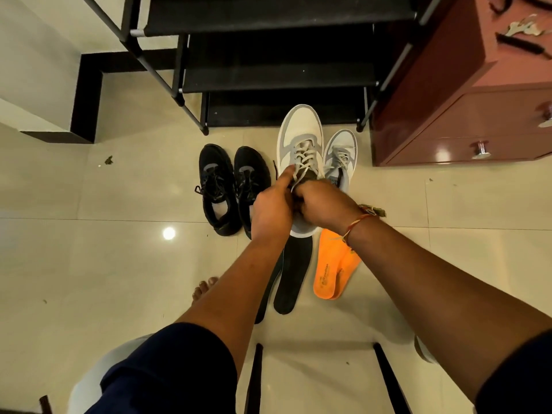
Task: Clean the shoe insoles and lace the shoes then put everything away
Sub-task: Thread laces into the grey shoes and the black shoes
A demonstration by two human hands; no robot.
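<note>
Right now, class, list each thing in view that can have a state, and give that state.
White shoe: lifted, gripped by both hands at its laces.
Second white shoe: on floor, laced.
Black shoes: on floor, paired.
Black insoles: out, on floor.
Orange insoles: out, overlapping.
Left hand, right hand: gripping.

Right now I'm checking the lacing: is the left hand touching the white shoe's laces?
Touching. The head view shows the left hand with fingers curled against the laces of the raised white shoe.

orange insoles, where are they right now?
In the head view, the two overlapping orange foam insoles lie on the cream tiled floor, right of the black insoles and under the right forearm.
</note>
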